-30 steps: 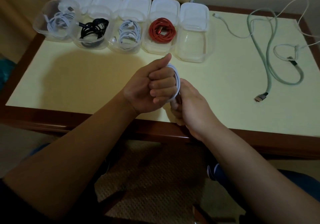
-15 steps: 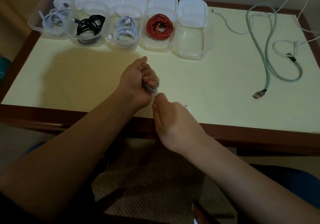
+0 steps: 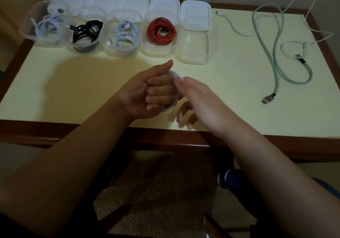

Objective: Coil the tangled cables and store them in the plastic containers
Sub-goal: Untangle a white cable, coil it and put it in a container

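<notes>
My left hand (image 3: 147, 94) is a fist above the table's front edge, with a white cable (image 3: 176, 99) coiled around its fingers. My right hand (image 3: 198, 99) is right beside it, and its thumb and forefinger pinch the cable at the top of the coil; its other fingers hang loosely curled. Several clear plastic containers stand in a row at the back. The rightmost container (image 3: 195, 51) holds nothing. The others hold a red cable (image 3: 161, 30), a white cable (image 3: 126, 33), a black cable (image 3: 86, 31) and another white cable (image 3: 48, 25).
A long pale green cable (image 3: 276, 57) with a metal plug lies tangled with a thin white cable (image 3: 294, 44) on the right of the cream table (image 3: 73, 83). White lids stand behind the containers. The table has a dark wooden rim.
My right hand has swung from below the left fist, up and around to its right side, laying another turn of white cable on the coil. The left fist has stayed in place.
</notes>
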Motion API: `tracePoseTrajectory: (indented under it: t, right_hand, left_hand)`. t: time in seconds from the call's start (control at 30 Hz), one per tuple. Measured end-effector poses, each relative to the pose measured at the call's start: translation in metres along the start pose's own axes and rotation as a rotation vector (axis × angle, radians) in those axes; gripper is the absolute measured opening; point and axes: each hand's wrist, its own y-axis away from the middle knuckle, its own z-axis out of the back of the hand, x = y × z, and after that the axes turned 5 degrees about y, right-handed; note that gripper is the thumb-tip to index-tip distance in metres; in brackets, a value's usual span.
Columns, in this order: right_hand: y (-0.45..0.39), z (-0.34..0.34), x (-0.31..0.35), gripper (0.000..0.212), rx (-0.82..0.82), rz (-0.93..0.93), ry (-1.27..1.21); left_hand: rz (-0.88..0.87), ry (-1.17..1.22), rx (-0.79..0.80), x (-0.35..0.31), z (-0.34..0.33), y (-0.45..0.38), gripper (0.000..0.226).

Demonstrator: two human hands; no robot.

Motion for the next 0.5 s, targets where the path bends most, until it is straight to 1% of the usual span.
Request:
tracePoseTrajectory:
  t: [0.03,0.1,0.17,0.23,0.3,0.43,0.47,0.5]
  right_hand:
    - [0.001,-0.007,-0.004,0.04,-0.019,0.073,0.028]
    - [0.004,-0.019,-0.01,0.039,-0.082,0.196,0.001]
    - [0.005,-0.024,-0.011,0.041,-0.165,0.292,-0.027]
    - [0.002,-0.025,-0.006,0.044,-0.293,0.365,0.027]
    - [-0.001,-0.026,-0.002,0.044,-0.373,0.415,0.066]
    - [-0.007,-0.026,0.003,0.037,-0.394,0.477,0.101]
    - [-0.007,-0.026,0.003,0.035,-0.408,0.484,0.139]
    - [-0.007,-0.027,0.003,0.031,-0.426,0.493,0.181]
  left_hand:
    - [0.02,0.024,0.039,0.001,0.0,0.0,0.058]
    - [0.035,0.039,0.093,0.003,-0.005,0.0,0.059]
    - [-0.017,-0.05,0.094,0.002,-0.013,-0.002,0.058]
    - [-0.111,-0.214,0.012,0.0,-0.025,-0.004,0.056]
    - [-0.193,-0.326,-0.062,-0.001,-0.033,-0.003,0.054]
    - [-0.287,-0.45,-0.104,-0.002,-0.035,0.0,0.052]
    - [-0.318,-0.475,-0.149,-0.002,-0.034,-0.001,0.054]
    - [-0.36,-0.493,-0.227,-0.002,-0.032,-0.003,0.057]
